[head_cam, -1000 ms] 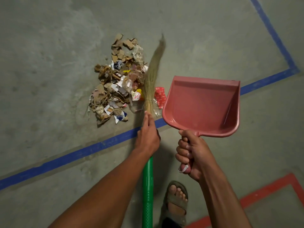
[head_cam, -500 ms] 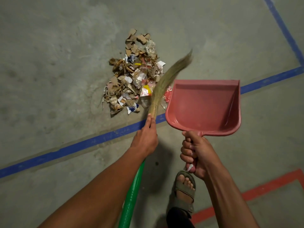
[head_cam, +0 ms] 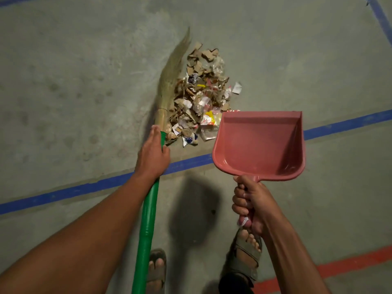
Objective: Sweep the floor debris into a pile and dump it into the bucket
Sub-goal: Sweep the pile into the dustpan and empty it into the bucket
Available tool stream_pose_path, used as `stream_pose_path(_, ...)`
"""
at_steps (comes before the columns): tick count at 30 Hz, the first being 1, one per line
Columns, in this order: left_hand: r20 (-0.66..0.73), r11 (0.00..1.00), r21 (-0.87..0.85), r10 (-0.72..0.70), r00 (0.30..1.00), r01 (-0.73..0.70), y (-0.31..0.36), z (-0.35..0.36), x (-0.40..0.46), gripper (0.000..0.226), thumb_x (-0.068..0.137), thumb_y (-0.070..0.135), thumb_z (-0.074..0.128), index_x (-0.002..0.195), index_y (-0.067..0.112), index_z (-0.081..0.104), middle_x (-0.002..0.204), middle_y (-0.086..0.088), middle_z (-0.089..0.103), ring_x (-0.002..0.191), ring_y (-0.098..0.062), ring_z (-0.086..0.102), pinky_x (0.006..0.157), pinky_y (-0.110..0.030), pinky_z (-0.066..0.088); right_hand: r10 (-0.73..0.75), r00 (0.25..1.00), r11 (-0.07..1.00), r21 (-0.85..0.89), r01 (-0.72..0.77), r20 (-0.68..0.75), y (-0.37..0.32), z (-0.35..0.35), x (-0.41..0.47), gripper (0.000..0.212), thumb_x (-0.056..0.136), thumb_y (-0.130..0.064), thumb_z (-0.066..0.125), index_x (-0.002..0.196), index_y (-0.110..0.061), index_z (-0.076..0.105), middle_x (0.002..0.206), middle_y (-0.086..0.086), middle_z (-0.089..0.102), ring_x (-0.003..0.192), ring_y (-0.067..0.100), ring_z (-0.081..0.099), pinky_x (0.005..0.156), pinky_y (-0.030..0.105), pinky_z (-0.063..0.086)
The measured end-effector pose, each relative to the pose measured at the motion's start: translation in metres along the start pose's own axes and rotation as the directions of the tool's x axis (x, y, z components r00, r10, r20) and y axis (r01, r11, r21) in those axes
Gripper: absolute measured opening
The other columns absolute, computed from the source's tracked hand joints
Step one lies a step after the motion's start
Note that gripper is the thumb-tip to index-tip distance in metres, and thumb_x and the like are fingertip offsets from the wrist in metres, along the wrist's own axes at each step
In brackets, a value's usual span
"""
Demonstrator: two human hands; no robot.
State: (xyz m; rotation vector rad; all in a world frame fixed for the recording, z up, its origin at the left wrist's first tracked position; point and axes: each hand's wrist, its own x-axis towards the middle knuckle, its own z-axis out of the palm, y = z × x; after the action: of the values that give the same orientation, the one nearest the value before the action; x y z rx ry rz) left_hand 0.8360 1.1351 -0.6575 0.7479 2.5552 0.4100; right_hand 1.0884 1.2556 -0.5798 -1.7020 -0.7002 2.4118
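The debris pile (head_cam: 203, 96) lies on bare concrete floor (head_cam: 74, 81), just beyond a blue floor line (head_cam: 84, 188) that runs from low on the left to higher on the right. The pile is a loose heap of torn cardboard, paper scraps and clear plastic wrappers, longer away from the person than across. One white scrap (head_cam: 237, 88) sits slightly apart at the pile's right edge. Left of the pile and beyond it the concrete stretches open; to its right the floor is open as far as a second blue line (head_cam: 381, 20) near the upper right corner. A red line (head_cam: 331, 269) crosses the floor nearer the person than the pile, at lower right.

The broom (head_cam: 169, 77) lies along the pile's left edge, its long axis running from the person outward, bristle tip pointing away and slightly right. Its green handle (head_cam: 147, 221) slants back toward the person. The left hand (head_cam: 151, 155) grips the handle where green meets the bound straw, fingers wrapped around it.

The pink dustpan (head_cam: 258, 143) is at the pile's near right corner, its open mouth facing away from the person, its front lip over the nearest wrappers. Nothing lies inside it. Whether it touches the floor cannot be told. The right hand (head_cam: 252, 205) clamps its short handle, fingers curled tight.

Two sandalled feet (head_cam: 246, 253) stand on the near side of the first blue line.
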Motion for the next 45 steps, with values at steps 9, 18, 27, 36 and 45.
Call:
stream_pose_path(9,0.232,0.990,0.104,-0.119,0.965,0.097,-0.042,0.026,0.000,0.059,0.104,0.018,0.048,0.159,0.012,0.030,0.171,-0.007,0.022,0.138,-0.042,0.046,0.112,-0.049,0.041,0.031,0.999,0.999,-0.020,-0.030,0.036,0.000,0.009,0.017,0.037,0.097,-0.012,0.057,0.068,-0.023,0.037,0.058,-0.003,0.021,0.039,0.007,0.016,0.036,0.018,0.017)
stream_pose_path(18,0.106,0.999,-0.040,-0.015,0.994,0.020,-0.025,0.009,-0.042,0.069,0.110,0.027,0.040,0.167,0.020,0.002,0.174,0.001,0.008,0.150,-0.026,0.034,0.117,-0.044,0.035,0.176,0.983,0.984,-0.030,-0.175,0.047,0.034,0.012,0.020,0.038,0.097,-0.011,0.055,0.064,-0.023,0.040,0.056,-0.005,0.022,0.039,0.007,0.016,0.035,0.017,0.017)
stream_pose_path(27,0.022,0.999,-0.033,-0.010,1.000,0.011,-0.012,-0.018,-0.019,0.071,0.108,0.028,0.044,0.167,0.021,0.004,0.172,-0.004,0.018,0.150,-0.028,0.035,0.117,-0.044,0.035,0.458,0.877,0.880,0.065,-0.470,0.143,0.058,0.031,0.054,0.037,0.096,-0.012,0.051,0.063,-0.022,0.040,0.048,-0.009,0.025,0.032,0.004,0.018,0.029,0.015,0.016)
stream_pose_path(36,-0.025,1.000,-0.008,0.005,1.000,-0.005,-0.010,-0.042,0.033,0.070,0.106,0.027,0.048,0.166,0.016,0.012,0.170,-0.009,0.025,0.151,-0.030,0.034,0.122,-0.042,0.029,0.568,0.791,0.790,0.120,-0.602,0.228,0.092,0.059,0.086,0.040,0.098,-0.011,0.049,0.059,-0.020,0.044,0.047,-0.008,0.028,0.031,0.005,0.022,0.029,0.018,0.019)
stream_pose_path(45,-0.039,0.999,-0.042,0.018,0.999,-0.020,-0.038,-0.025,0.098,0.070,0.108,0.029,0.047,0.167,0.020,0.012,0.170,-0.006,0.024,0.145,-0.030,0.041,0.116,-0.039,0.035,0.568,0.771,0.737,0.240,-0.632,0.287,0.156,0.122,0.154,0.036,0.096,-0.010,0.048,0.061,-0.020,0.044,0.047,-0.008,0.029,0.031,0.005,0.022,0.029,0.019,0.019)
